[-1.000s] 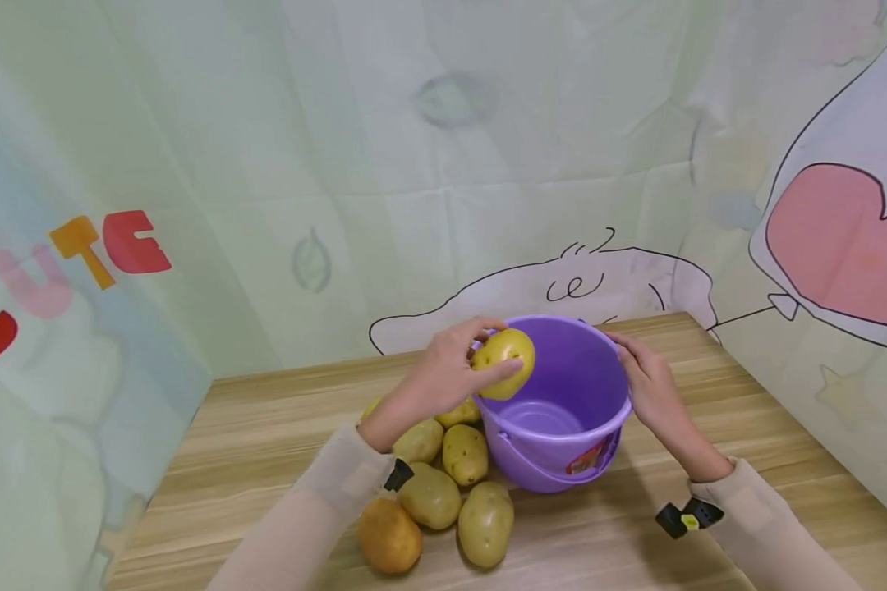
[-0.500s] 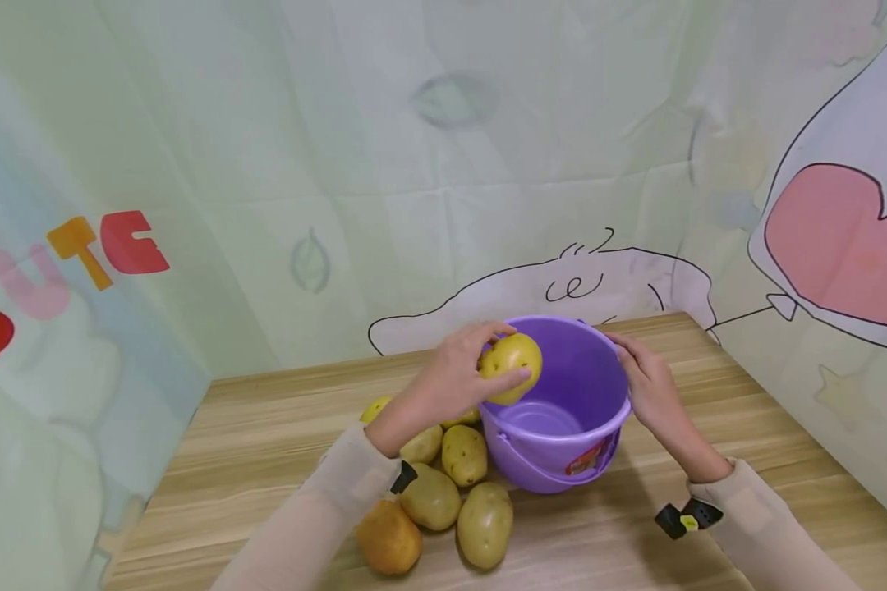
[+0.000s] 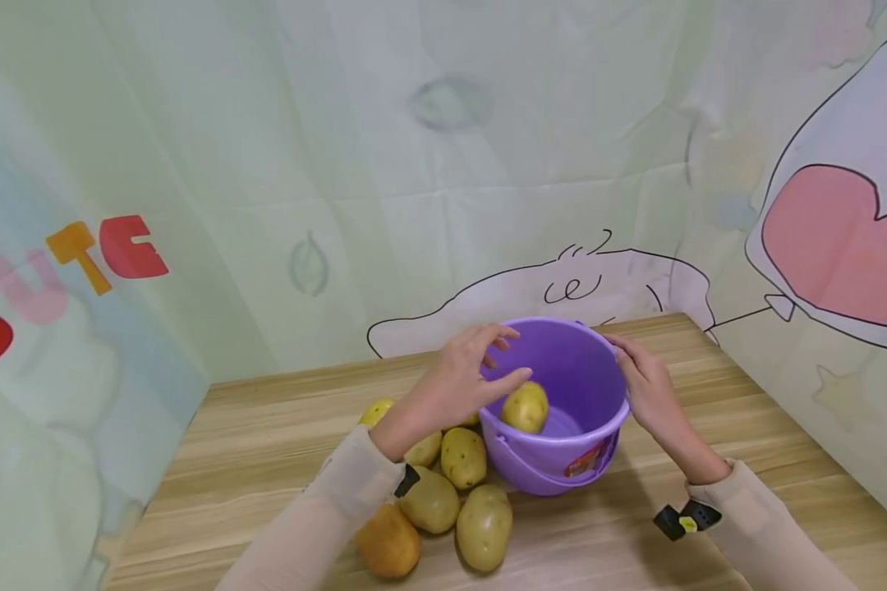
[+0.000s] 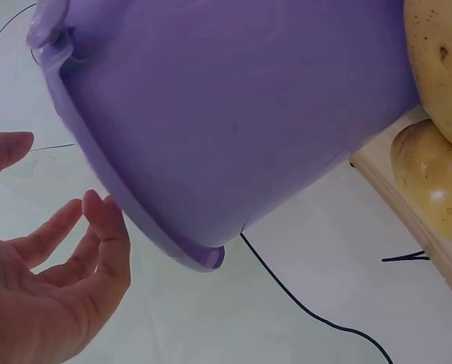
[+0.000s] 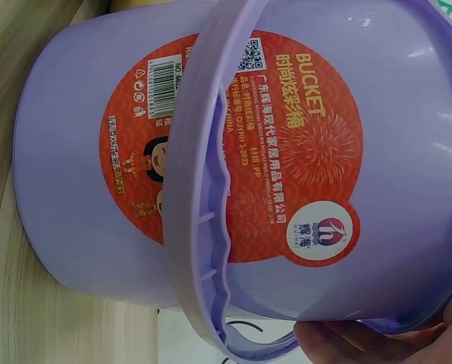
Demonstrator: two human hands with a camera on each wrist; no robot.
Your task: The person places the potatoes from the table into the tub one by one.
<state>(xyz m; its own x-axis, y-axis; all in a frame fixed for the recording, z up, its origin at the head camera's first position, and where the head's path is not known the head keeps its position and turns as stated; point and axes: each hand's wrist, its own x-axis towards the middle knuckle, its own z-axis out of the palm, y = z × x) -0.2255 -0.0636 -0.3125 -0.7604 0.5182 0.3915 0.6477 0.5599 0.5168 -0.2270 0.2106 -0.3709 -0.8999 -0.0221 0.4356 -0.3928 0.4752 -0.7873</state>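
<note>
A purple plastic bucket (image 3: 587, 369) stands upright on the table, its handle folded down at the front. One yellow potato (image 3: 526, 407) is inside it, low against the near left wall. Over the left part of the rim, my left hand (image 3: 458, 373) has its thumb and fingers spread apart and holds nothing; in the left wrist view, the fingers (image 4: 108, 224) are close to the rim. At the opposite side, my right hand (image 3: 652, 392) holds the rim. The right wrist view shows the bucket's red label (image 5: 309, 152) behind the handle (image 5: 184, 174).
Several potatoes (image 3: 463, 458) lie left of and in front of the bucket, some partly hidden by the left arm. Among them is an orange-brown, rounded item (image 3: 388, 542). The wooden table (image 3: 266, 443) meets a printed cloth backdrop (image 3: 369, 205) behind and at both sides.
The left hand held the yellow potato over the rim and moved slightly right; now it has let go, and the potato is down in the bucket. The right hand has stayed put.
</note>
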